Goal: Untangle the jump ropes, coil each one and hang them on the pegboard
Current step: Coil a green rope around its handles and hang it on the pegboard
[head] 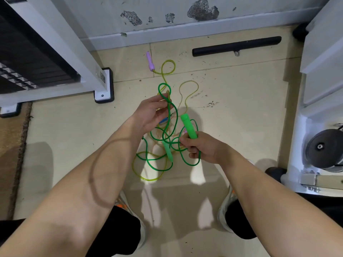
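View downward over my forearms to the tiled floor. At far left stands a white rack frame. My left hand is raised, fingers curled around a loop of the green rope, which winds down through the knot on the floor. Just beyond it, the purple handle of the yellow rope lies flat, long axis running almost straight away from me, cord end nearest me. Below centre, a second green handle hangs or lies within the tangle; I cannot tell which. My right hand grips the other green handle, long axis slanting up and to the left, free end pointing away from me. Further right lie a black bar and a weight plate. Judged stage: early. Green and yellow cords cross repeatedly, neither rope is coiled, and no pegboard is in view; separating, coiling and hanging all remain.
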Action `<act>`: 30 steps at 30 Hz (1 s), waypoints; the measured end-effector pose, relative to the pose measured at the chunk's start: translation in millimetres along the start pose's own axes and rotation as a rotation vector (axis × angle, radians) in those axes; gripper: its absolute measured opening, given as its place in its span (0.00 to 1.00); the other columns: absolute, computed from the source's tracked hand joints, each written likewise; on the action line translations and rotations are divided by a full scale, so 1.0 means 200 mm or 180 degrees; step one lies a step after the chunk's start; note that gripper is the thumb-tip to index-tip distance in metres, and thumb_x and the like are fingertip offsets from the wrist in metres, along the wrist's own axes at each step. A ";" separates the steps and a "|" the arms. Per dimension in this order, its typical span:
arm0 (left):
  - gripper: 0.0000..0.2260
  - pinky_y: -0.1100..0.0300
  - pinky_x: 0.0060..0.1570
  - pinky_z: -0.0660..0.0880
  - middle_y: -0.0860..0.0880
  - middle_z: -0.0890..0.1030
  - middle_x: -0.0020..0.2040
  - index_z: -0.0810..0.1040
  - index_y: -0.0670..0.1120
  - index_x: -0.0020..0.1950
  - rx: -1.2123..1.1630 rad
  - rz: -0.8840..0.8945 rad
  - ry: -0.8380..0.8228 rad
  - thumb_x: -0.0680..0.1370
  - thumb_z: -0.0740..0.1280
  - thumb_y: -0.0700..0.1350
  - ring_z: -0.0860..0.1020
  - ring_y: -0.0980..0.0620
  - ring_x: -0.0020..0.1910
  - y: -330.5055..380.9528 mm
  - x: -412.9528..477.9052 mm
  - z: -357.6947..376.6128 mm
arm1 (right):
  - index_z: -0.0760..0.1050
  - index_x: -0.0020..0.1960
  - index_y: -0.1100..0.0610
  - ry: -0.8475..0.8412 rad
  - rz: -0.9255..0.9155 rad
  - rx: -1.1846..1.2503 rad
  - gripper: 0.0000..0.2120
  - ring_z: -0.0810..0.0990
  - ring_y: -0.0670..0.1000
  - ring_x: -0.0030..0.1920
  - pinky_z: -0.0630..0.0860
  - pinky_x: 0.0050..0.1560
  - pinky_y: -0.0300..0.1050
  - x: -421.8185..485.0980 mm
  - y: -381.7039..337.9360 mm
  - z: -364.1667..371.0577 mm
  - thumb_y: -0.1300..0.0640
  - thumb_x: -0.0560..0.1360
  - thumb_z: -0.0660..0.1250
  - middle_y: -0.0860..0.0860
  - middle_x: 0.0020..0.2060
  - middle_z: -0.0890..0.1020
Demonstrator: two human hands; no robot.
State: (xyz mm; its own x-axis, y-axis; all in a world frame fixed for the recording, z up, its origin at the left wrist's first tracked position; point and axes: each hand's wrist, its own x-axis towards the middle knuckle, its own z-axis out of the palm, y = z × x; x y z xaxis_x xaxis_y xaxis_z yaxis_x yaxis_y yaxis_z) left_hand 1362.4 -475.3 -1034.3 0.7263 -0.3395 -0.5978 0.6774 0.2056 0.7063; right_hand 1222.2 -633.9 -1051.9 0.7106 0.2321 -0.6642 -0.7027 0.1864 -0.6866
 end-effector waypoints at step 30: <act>0.16 0.45 0.49 0.72 0.50 0.85 0.49 0.75 0.47 0.64 0.0657 0.0179 0.0036 0.79 0.66 0.32 0.80 0.47 0.49 -0.12 0.04 0.01 | 0.79 0.59 0.60 0.0862 -0.0094 0.0782 0.12 0.76 0.52 0.39 0.83 0.39 0.50 0.19 -0.04 0.28 0.53 0.82 0.65 0.54 0.43 0.75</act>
State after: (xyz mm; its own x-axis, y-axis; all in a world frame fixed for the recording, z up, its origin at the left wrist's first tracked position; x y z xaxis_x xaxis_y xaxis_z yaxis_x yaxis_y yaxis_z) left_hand 1351.5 -485.2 -1054.5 0.7642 -0.3223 -0.5587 0.5985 0.0313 0.8005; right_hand 1252.6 -572.6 -1053.9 0.6913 -0.0320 -0.7219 -0.6458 0.4207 -0.6371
